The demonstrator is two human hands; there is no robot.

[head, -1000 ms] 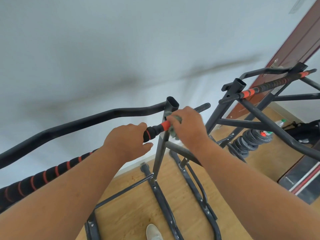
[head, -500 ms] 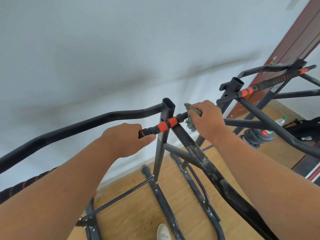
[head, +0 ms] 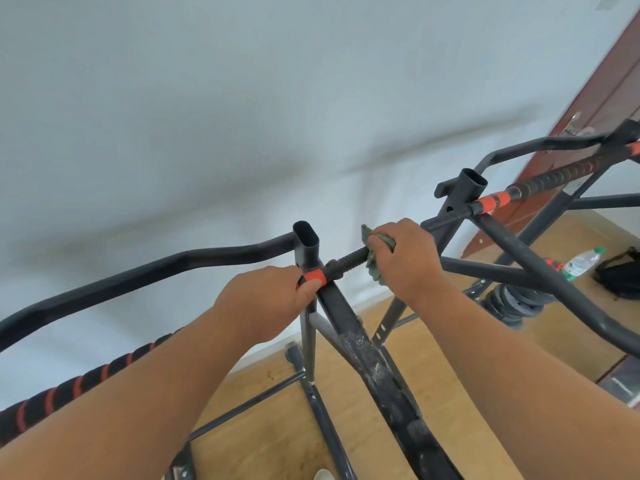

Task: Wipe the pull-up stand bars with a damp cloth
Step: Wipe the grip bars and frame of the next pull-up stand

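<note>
A dark metal pull-up stand fills the view, with an open-topped upright post (head: 305,241) in the middle. From the post runs a short ribbed grip bar (head: 346,262) with an orange band (head: 313,277). My left hand (head: 263,301) grips the bar at the orange band, thumb on it. My right hand (head: 405,258) is wrapped round the ribbed end of the bar with a grey-green cloth (head: 375,270) pressed against it; the cloth's edges stick out above and below my fingers. A dusty slanted brace (head: 367,351) runs down toward me.
A second stand upright (head: 465,188) with an orange-banded bar (head: 491,201) stands to the right. Weight plates (head: 512,299), a water bottle (head: 581,263) and a black bag (head: 620,278) lie on the wooden floor. A white wall is ahead, a brown door (head: 595,109) at right.
My right hand with the cloth has slid outward along the ribbed bar, away from the post, baring the orange band. My left hand shifted up to the orange band.
</note>
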